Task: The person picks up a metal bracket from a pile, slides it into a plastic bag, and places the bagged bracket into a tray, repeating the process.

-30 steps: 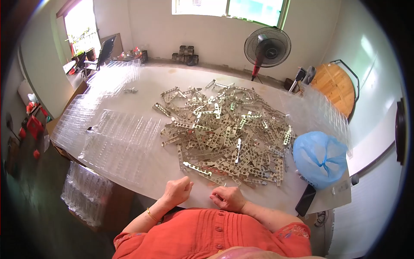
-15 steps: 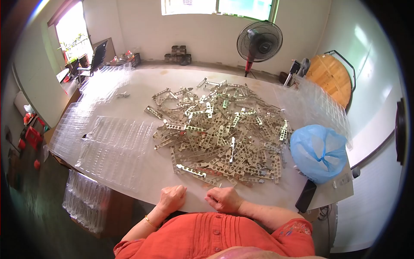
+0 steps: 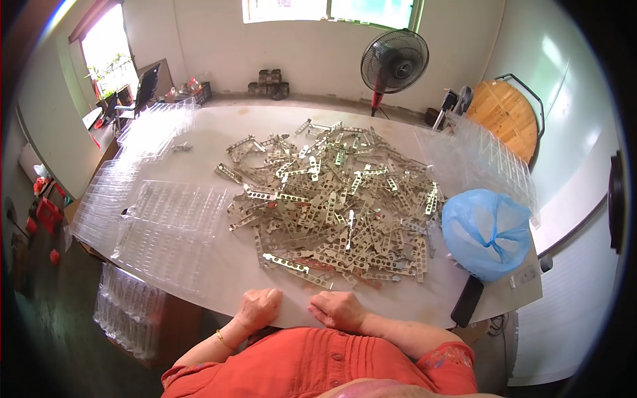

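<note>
My left hand (image 3: 261, 306) rests on the table's near edge, closed in a fist, with nothing showing in it. My right hand (image 3: 337, 310) lies a short way to its right, fingers curled in and nothing visible between them. Just beyond both hands spreads a large heap of flat metal strips (image 3: 338, 199) with rows of round holes. One shiny strip (image 3: 285, 263) lies at the heap's near edge, close to my hands but apart from them. The undersides of my fingers are hidden.
Clear plastic trays (image 3: 172, 232) lie on the table (image 3: 219, 302) at left, with more trays (image 3: 491, 156) at the back right. A blue plastic bag (image 3: 488, 235) and a black phone (image 3: 468, 302) are at right. A fan (image 3: 395, 61) stands behind the table.
The view has shifted slightly, so most things appear a little further left. Both hands stay closed at the table edge, and the heap looks the same.
</note>
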